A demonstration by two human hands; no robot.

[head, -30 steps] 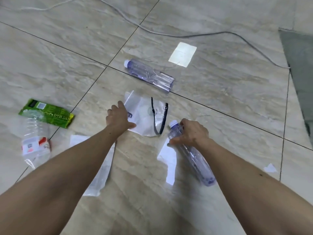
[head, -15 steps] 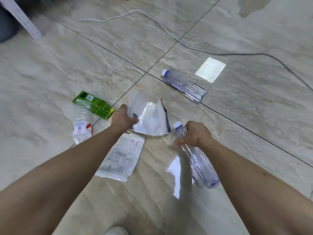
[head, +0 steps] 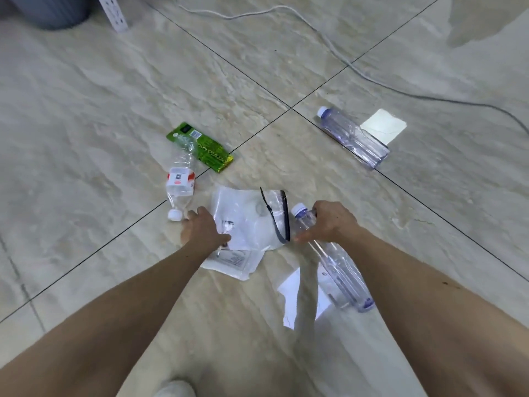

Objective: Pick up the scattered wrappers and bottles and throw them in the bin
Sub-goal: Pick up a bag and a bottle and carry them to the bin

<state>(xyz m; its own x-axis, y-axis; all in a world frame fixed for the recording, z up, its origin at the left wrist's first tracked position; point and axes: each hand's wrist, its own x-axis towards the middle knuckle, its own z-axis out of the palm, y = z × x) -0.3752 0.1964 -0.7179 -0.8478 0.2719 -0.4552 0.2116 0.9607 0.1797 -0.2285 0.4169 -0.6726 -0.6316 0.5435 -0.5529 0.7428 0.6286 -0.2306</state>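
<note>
The left hand (head: 203, 231) pinches the clear pouch (head: 252, 219), the right hand (head: 332, 222) grips a bottle (head: 335, 262); carry both together toward the bin (head: 48, 10) at eleven o'clock.

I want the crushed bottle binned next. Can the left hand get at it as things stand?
Probably yes, but not to grip: the left hand holds the clear plastic bag. The crushed bottle lies just beyond its fingers, nothing between.
</note>
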